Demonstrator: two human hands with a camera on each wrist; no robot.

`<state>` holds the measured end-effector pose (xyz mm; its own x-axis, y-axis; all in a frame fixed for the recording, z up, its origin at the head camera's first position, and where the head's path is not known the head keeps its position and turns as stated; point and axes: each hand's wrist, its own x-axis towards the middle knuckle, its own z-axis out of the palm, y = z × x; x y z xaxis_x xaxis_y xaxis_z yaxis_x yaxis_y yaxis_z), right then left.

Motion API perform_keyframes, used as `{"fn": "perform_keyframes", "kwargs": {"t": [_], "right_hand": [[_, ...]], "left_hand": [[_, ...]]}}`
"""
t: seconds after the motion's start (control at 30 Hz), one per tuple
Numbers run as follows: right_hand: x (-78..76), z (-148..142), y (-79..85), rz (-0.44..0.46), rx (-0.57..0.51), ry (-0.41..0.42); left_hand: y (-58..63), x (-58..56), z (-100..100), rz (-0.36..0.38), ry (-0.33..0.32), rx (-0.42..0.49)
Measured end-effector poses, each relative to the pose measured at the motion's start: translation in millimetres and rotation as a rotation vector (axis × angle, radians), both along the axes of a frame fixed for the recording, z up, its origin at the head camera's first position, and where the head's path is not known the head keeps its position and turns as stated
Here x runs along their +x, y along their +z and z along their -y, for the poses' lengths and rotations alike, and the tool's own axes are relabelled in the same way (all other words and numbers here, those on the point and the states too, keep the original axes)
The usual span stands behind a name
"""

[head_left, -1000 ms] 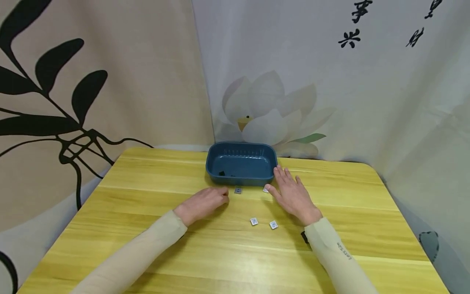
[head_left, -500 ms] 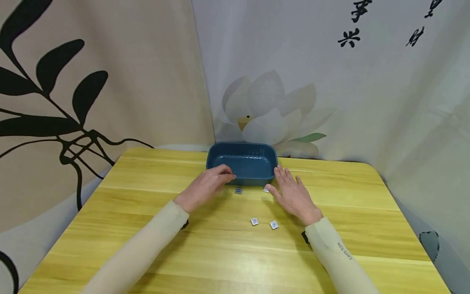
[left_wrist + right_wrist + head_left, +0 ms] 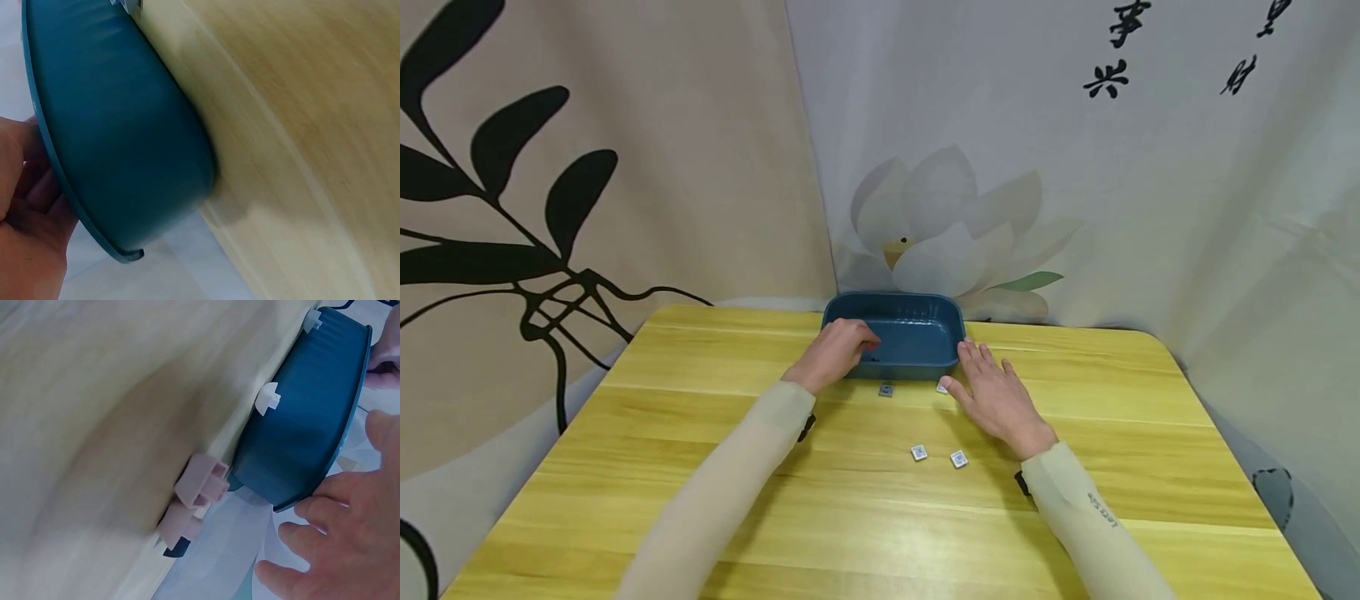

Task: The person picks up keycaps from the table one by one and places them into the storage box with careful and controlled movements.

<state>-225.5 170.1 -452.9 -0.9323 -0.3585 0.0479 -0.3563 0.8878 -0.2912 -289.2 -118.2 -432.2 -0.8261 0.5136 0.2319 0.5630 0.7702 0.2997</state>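
A blue rectangular basin [image 3: 917, 337] stands at the table's back edge. My left hand [image 3: 835, 350] reaches over its left part with curled fingers. In the left wrist view, the fingers [image 3: 47, 190] lie behind the basin's rim, and whether they pinch anything is hidden. My right hand [image 3: 1000, 408] lies with straight fingers against the basin's right corner. One small printed square piece [image 3: 887, 390] sits in front of the basin, and another [image 3: 942, 387] shows by my right thumb. Two more, a left piece [image 3: 919, 452] and a right piece [image 3: 959, 459], lie nearer me.
The wooden table [image 3: 775, 517] ends just behind the basin, where a printed curtain [image 3: 1000, 183] hangs. From the right wrist, the nearer pieces look pinkish, with a stub on one side [image 3: 201, 481]. A small dark spot [image 3: 875, 360] shows on the basin floor.
My left hand has risen from the table beside the basin and moved forward over its left part. The right hand and the loose pieces have stayed put.
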Motion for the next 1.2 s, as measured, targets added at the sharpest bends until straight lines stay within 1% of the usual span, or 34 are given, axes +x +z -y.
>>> {"fn": "perform_keyframes", "kwargs": {"t": [0.17, 0.3, 0.4, 0.5, 0.6, 0.67, 0.73, 0.8, 0.87, 0.97, 1.07, 1.2], "right_hand": [[-0.9, 0.6, 0.7, -0.006, 0.011, 0.006], [-1.3, 1.1, 3.1, 0.016, 0.016, 0.001], [-1.6, 1.3, 4.1, 0.029, 0.020, -0.002], [-1.4, 1.7, 5.0, 0.033, 0.019, -0.001], [-1.1, 1.0, 5.2, 0.031, 0.021, 0.000], [-0.7, -0.1, 5.0, 0.031, 0.022, -0.001], [-0.1, -1.7, 4.8, 0.032, 0.026, -0.005], [0.3, -3.1, 4.5, 0.034, 0.029, -0.007], [0.9, -5.5, 4.6, 0.034, 0.028, -0.011], [1.1, -8.5, 5.3, 0.037, 0.016, -0.010], [0.9, -15.0, 6.2, 0.046, -0.016, -0.013], [1.4, -35.7, 7.7, 0.058, -0.053, -0.032]], "left_hand": [[0.6, -7.0, -3.2, 0.073, 0.024, -0.044], [2.0, -11.2, -4.8, 0.110, 0.033, -0.068], [2.2, -13.4, -4.9, 0.120, 0.033, -0.078], [0.8, -14.3, -2.3, 0.096, 0.035, -0.077], [-1.8, -12.6, 4.0, 0.025, 0.048, -0.072], [-3.7, -9.7, 10.1, -0.016, 0.077, -0.067], [-5.6, -5.4, 16.8, -0.015, 0.121, -0.051], [-7.5, 0.6, 23.6, 0.031, 0.177, -0.036], [-9.9, 5.6, 27.7, 0.097, 0.226, -0.034], [-14.4, 11.5, 32.1, 0.181, 0.276, -0.051], [-19.7, 13.9, 35.2, 0.223, 0.291, -0.079], [-24.6, 14.3, 40.2, 0.247, 0.304, -0.075]]}}
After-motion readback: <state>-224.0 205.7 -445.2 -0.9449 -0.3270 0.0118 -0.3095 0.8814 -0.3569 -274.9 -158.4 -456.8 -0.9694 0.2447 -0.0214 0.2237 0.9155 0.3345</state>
